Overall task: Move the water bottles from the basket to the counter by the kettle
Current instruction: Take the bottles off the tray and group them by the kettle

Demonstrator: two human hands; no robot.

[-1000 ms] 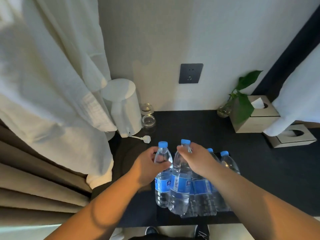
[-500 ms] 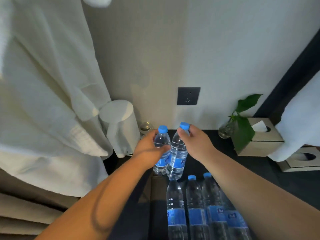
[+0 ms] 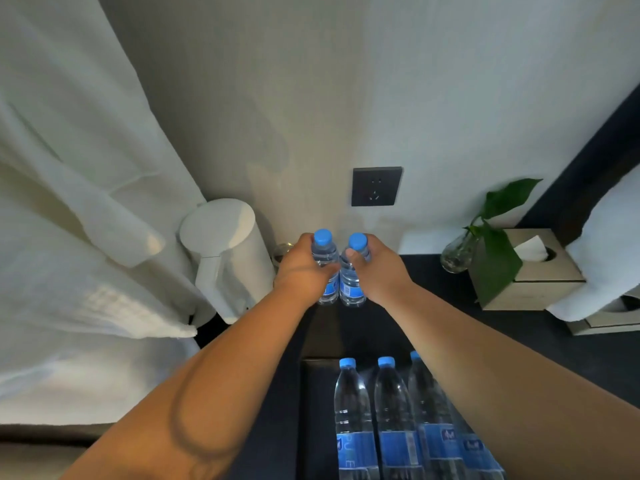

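My left hand grips a clear water bottle with a blue cap and blue label. My right hand grips a second bottle of the same kind. Both bottles stand upright side by side at the back of the dark counter, close to the wall and just right of the white kettle. Their bases look level with the counter; whether they rest on it I cannot tell. Several more bottles stand in the dark basket at the front, partly hidden by my right forearm.
A white robe hangs at the left against the kettle. A glass peeks out behind my left hand. A wall socket sits above the bottles. At the right stand a plant in a glass vase, a tissue box and a white cloth.
Both hands have carried their bottles out of the basket and farther back toward the wall, beside the kettle. The bottles now stand lower and more upright than half a second ago.
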